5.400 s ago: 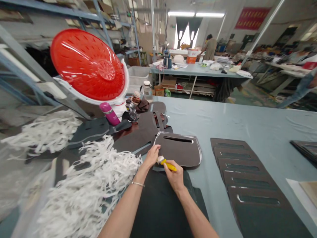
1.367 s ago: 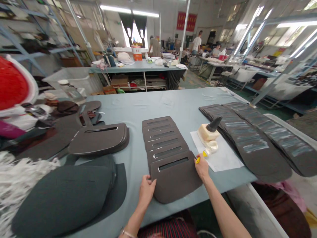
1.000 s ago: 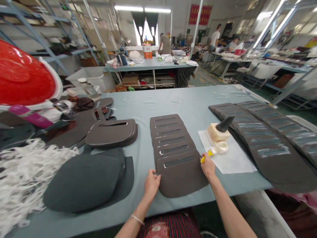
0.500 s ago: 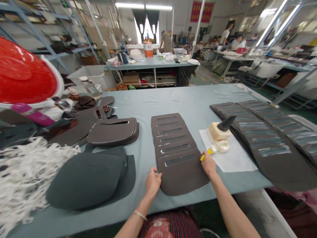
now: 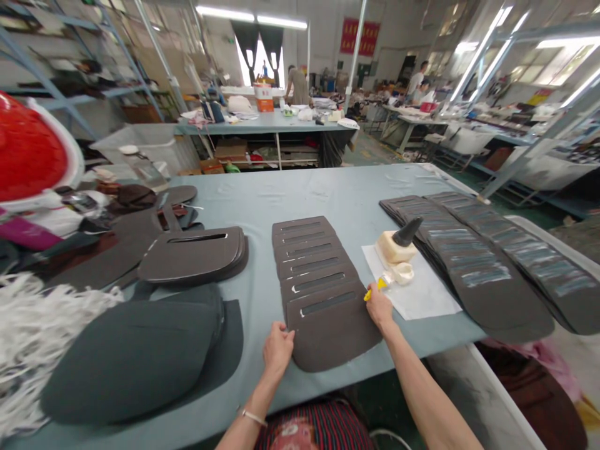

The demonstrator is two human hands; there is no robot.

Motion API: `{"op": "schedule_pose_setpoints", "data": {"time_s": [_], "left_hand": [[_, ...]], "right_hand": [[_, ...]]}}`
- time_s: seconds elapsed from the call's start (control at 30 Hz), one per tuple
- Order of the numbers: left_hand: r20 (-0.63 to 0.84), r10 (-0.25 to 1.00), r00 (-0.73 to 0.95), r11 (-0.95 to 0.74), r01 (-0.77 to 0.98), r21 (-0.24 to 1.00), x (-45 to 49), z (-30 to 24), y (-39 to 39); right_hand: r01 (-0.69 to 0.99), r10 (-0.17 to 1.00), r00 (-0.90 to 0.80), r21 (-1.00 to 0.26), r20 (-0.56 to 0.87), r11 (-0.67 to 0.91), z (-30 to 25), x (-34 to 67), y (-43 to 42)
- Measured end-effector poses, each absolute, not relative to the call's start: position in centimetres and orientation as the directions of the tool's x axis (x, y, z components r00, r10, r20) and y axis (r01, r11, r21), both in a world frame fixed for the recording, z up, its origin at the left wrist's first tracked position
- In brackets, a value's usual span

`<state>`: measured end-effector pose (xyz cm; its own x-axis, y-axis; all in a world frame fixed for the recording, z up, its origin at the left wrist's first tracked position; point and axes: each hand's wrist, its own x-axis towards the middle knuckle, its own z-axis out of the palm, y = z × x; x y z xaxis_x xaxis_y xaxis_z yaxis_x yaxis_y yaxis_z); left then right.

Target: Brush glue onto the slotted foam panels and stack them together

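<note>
Dark brown slotted panels point(image 5: 332, 340) lie overlapped in a fanned row on the table, each showing a long narrow slot. At the left edge of the nearest panel is my left hand point(image 5: 278, 345), its fingers curled in and closed on that edge. My right hand point(image 5: 379, 306) grips a yellow-handled brush point(image 5: 381, 284) beside the panels' right edge, its bristle end pointing at a small pale cup point(image 5: 403, 273). Behind that cup stands a cream bottle point(image 5: 394, 247) with a black cone nozzle, both on a white sheet point(image 5: 429, 305).
Rows of panels with whitish smears point(image 5: 487, 275) lie to the right. On the left are a stack of slotted pieces point(image 5: 192, 259), dark green rounded pieces point(image 5: 135, 356), white strips point(image 5: 42, 350) and a red lid point(image 5: 28, 150). Other people are in the background.
The camera view has turned slightly right, so everything sits farther left in the picture. Both hands stay in the same places at the panels, the right still with the brush.
</note>
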<state>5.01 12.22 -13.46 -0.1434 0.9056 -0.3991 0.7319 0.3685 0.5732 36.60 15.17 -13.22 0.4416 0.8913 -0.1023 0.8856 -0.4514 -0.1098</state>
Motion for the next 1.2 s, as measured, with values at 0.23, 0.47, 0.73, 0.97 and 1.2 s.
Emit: {"op": "schedule_pose_setpoints", "data": {"time_s": [0.23, 0.47, 0.73, 0.97, 1.2], "left_hand": [[-0.373, 0.915, -0.156, 0.354, 0.752, 0.556, 5.2, -13.1, 12.2], [-0.360, 0.922, -0.143, 0.338, 0.753, 0.564, 5.1, -13.3, 12.2], [-0.377, 0.917, -0.131, 0.339, 0.756, 0.560, 5.1, -13.2, 12.3], [-0.362, 0.922, -0.141, 0.329, 0.778, 0.535, 4.9, -13.2, 12.2], [-0.341, 0.938, -0.058, 0.286, 0.685, 0.670, 2.9, -12.0, 12.7]], "right_hand": [[0.897, 0.900, 0.431, -0.077, -0.068, -0.436, -13.5, 36.5, 15.3], [0.891, 0.892, 0.442, -0.072, -0.092, -0.449, -13.7, 36.6, 15.6], [0.889, 0.892, 0.447, -0.072, -0.064, -0.451, -14.5, 37.0, 15.7], [0.895, 0.900, 0.437, -0.094, -0.011, -0.436, -14.6, 36.7, 15.5], [0.901, 0.898, 0.424, -0.147, 0.113, -0.407, -14.4, 37.3, 14.9]]}}
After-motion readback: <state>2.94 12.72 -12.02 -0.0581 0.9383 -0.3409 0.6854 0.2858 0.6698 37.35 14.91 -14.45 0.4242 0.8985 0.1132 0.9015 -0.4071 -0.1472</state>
